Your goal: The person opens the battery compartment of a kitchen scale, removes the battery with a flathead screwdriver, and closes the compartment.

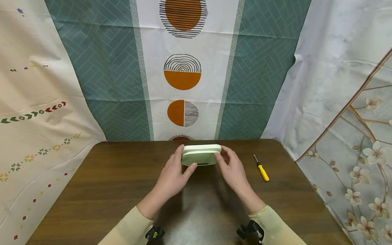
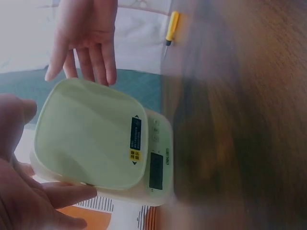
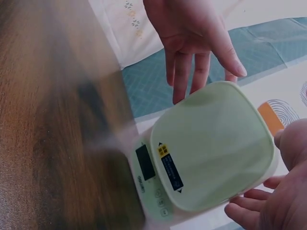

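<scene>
A pale green kitchen scale (image 1: 199, 158) is tipped up steeply at the far middle of the table, its weighing plate facing me. Its dark display (image 2: 156, 171) and buttons are along the lower edge, close to the tabletop; whether that edge touches the wood I cannot tell. My left hand (image 1: 174, 177) holds the scale's left side, fingers along the edge and thumb near the lower front corner. On the opposite side my right hand (image 1: 233, 172) grips it, thumb at the front edge and fingers behind. A black-and-yellow label (image 3: 170, 167) shows on the plate.
A screwdriver (image 1: 262, 172) with a yellow handle lies on the brown wooden table (image 1: 122, 190), right of my right hand. Patterned cloths (image 1: 183, 119) hang behind the table's far edge and along both sides.
</scene>
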Demonstrator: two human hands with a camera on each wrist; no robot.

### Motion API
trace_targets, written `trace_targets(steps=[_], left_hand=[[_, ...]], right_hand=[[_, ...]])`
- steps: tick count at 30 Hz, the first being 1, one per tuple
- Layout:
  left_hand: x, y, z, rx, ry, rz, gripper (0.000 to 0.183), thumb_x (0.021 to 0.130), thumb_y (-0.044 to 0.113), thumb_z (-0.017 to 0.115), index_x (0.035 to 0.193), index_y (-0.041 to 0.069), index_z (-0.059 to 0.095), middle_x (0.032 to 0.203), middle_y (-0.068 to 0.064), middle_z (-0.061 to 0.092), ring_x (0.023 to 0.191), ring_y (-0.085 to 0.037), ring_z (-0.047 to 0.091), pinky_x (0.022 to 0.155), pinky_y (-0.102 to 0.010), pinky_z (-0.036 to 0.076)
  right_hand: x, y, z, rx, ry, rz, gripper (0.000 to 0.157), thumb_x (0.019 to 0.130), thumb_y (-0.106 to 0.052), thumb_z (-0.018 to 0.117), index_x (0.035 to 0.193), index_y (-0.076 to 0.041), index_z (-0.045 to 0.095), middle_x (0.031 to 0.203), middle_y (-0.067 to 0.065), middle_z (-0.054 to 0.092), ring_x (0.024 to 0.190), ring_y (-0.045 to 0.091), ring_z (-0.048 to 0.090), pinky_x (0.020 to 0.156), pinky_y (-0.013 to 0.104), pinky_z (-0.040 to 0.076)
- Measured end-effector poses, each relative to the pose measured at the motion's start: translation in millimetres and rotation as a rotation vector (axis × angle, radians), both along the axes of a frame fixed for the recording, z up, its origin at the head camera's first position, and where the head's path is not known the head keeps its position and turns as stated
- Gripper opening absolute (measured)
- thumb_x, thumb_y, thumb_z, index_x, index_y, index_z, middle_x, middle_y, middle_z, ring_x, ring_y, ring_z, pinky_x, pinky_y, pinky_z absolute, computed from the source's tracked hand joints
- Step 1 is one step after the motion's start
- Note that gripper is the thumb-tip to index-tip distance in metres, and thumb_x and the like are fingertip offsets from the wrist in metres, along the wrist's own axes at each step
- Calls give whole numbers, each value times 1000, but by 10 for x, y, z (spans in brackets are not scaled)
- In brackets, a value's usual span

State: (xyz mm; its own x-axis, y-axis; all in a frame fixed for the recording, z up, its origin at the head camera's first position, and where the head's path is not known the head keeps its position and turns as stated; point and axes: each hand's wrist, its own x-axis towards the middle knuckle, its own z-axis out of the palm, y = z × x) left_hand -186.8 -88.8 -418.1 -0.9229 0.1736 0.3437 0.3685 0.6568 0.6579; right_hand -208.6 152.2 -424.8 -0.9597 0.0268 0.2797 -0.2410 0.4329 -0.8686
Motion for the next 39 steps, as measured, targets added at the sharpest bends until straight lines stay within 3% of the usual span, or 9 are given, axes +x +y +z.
trace_targets(steps=[4,8,13,17,20,24,28,39], left_hand=[[-7,-5,-32,-1,-14,11,78,107,40,77,163,7,34,143,-20,64,131,-42,59,106,-61,52],[-4,-5,-67,-11,-39,34,69,107,41,76,156,7,41,133,-19,69,120,-40,60,96,-58,55],[-7,-8,-99,-43,-61,63,60,107,42,76,146,7,47,98,-9,69,106,-34,59,81,-50,52],[-36,-11,-144,-73,-53,68,54,108,41,74,138,4,49,101,-14,77,108,-39,68,106,-57,51],[-59,-14,-196,-103,-30,57,49,109,38,73,131,1,50,107,-22,79,107,-39,76,125,-64,34],[-82,-12,-266,-140,-11,45,45,108,36,75,123,1,51,88,-14,76,89,-32,78,128,-65,29],[-92,-12,-326,-170,-14,40,42,107,35,78,117,3,53,71,1,63,73,-23,71,127,-66,29],[-84,-34,-479,-247,-41,14,40,105,35,80,108,5,54,63,7,52,65,-16,63,125,-70,29]], right_hand=[[6,0,-22,1,-16,-16,49,112,-34,70,149,-4,60,140,14,68,130,30,68,110,50,56],[-15,1,-69,9,-6,-25,40,111,-30,71,141,-5,62,130,14,69,122,31,70,106,51,57],[-25,9,-133,36,-9,-28,35,112,-32,70,133,-5,64,124,11,69,117,29,70,101,50,56],[-19,17,-175,47,-26,-24,29,111,-32,72,125,-7,66,121,10,69,113,26,69,100,48,56],[-26,17,-210,44,-46,-20,24,110,-28,74,121,-7,68,118,10,69,112,26,70,101,47,56],[-15,16,-249,68,-57,-24,19,109,-24,75,118,-8,71,118,10,70,111,26,70,101,47,58],[-3,17,-305,112,-68,-27,17,107,-21,78,117,-8,73,117,10,68,107,26,67,100,45,59],[16,41,-469,142,-89,18,21,106,-21,78,121,-7,73,118,10,68,112,26,72,102,49,60]])
